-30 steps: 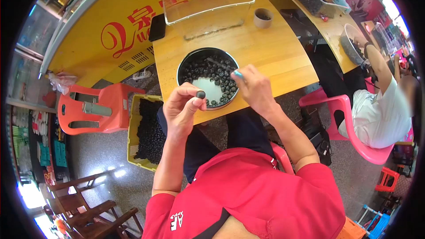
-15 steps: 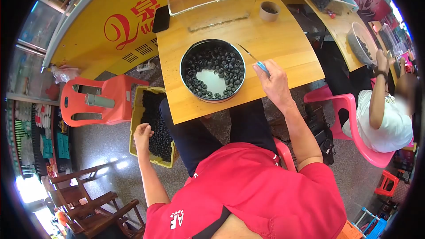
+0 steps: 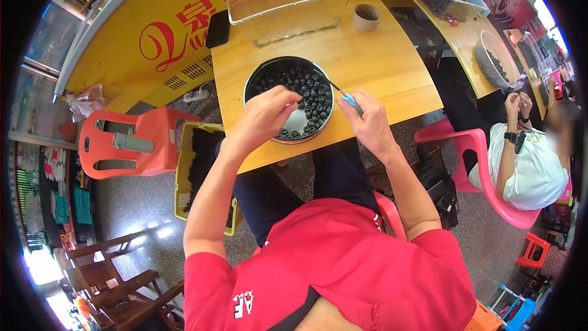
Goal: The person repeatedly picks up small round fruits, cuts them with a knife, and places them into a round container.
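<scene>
A round dark bowl stands near the table's front edge, holding many small black round pieces that look like beads; part of its pale bottom shows. My left hand is over the bowl's left side, thumb and fingers pinched together. What sits between those fingertips is too small to make out. Just right of the bowl, my right hand grips a thin knife by its blue handle, its narrow blade pointing toward the bowl's right rim.
The wooden table also carries a clear plastic bin, a small cup and a black phone. A yellow crate of dark pieces stands left of my legs, near a red stool. A co-worker sits at the right.
My left hand has risen from above the yellow crate to over the bowl. My right hand has lowered slightly, and the knife's blade has come closer to the bowl's rim.
</scene>
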A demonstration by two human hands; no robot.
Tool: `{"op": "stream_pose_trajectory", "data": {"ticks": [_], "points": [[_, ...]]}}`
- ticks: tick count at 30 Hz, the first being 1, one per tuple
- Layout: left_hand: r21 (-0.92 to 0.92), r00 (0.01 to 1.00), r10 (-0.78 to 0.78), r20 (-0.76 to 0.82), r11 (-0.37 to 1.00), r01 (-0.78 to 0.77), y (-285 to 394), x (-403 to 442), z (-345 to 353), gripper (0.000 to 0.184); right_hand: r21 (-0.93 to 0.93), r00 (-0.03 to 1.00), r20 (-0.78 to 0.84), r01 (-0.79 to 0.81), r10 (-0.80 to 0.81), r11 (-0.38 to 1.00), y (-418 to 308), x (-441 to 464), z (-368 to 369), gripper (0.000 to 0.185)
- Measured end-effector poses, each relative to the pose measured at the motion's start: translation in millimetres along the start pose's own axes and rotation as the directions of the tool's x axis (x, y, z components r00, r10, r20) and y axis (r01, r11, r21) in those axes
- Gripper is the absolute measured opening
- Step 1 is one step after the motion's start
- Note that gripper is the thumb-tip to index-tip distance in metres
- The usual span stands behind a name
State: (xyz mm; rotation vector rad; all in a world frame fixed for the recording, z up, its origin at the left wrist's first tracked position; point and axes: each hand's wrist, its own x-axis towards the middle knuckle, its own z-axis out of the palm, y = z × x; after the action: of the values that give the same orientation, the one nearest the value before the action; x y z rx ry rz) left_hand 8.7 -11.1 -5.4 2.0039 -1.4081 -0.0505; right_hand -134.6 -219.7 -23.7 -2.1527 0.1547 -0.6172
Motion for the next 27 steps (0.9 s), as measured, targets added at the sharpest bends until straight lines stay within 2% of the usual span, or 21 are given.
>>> {"op": "stream_pose_trajectory", "data": {"ticks": [3, 6, 9, 12, 13, 15, 18, 19, 21, 24, 27], "points": [[0.306, 0.988, -0.02, 0.152, 0.952, -0.028, -23.1, 25.5, 28.5, 0.021, -0.002, 0.999, -0.02, 0.035, -0.036, 0.999, -1.6, -2.8, -2.2, 0.019], [0.378, 0.962, -0.142, 0.235, 0.925, 0.045, -32.4, 40.2, 40.7, 0.026, -0.001, 0.999, -0.017, 0.046, -0.046, 0.999, 2.2, -5.7, -6.0, 0.02], [0.304, 0.975, -0.056, 0.213, 0.953, -0.012, -37.8, 39.8, 37.2, 0.023, 0.01, 1.0, 0.001, -0.009, 0.009, 1.0, 0.8, -6.7, -9.6, 0.021], [0.091, 0.996, -0.026, 0.081, 0.996, 0.019, -35.2, 35.4, 28.0, 0.02, 0.032, 0.999, 0.018, -0.028, 0.028, 0.999, 6.0, -6.0, -7.7, 0.023], [-0.06, 0.987, -0.13, 0.098, 0.989, 0.136, -30.7, 33.2, 24.1, 0.019, 0.063, 0.998, 0.036, -0.061, 0.059, 0.996, 4.6, -5.8, -7.6, 0.023], [-0.344, 0.932, -0.318, 0.174, 0.867, 0.36, -17.7, 25.3, 15.1, 0.016, 0.125, 0.99, 0.075, -0.126, 0.117, 0.984, -0.5, -3.9, -5.0, 0.024], [-0.64, 0.933, -0.328, 0.146, 0.688, 0.342, -3.5, 8.9, 13.6, 0.02, 0.473, 0.972, 0.13, -0.236, 0.197, 0.849, -6.8, -0.7, 10.8, 0.026], [-0.726, 0.935, -0.331, 0.128, 0.611, 0.315, 2.8, 4.6, 13.0, 0.021, 0.514, 0.964, 0.157, -0.266, 0.215, 0.815, -11.5, 1.4, 14.2, 0.026], [-0.742, 0.932, -0.343, 0.116, 0.594, 0.311, 14.0, -1.8, 9.5, 0.022, 0.587, 0.945, 0.218, -0.327, 0.244, 0.741, -22.7, 6.4, 19.0, 0.026], [-0.73, 0.937, -0.344, 0.063, 0.624, 0.278, 22.6, -7.8, 6.9, 0.023, 0.573, 0.936, 0.266, -0.347, 0.232, 0.742, -32.9, 13.6, 28.9, 0.023], [-0.725, 0.935, -0.351, -0.041, 0.655, 0.214, 24.9, -13.0, 6.6, 0.023, 0.671, 0.904, 0.355, -0.423, 0.237, 0.609, -42.5, 15.9, 30.6, 0.021]]}}
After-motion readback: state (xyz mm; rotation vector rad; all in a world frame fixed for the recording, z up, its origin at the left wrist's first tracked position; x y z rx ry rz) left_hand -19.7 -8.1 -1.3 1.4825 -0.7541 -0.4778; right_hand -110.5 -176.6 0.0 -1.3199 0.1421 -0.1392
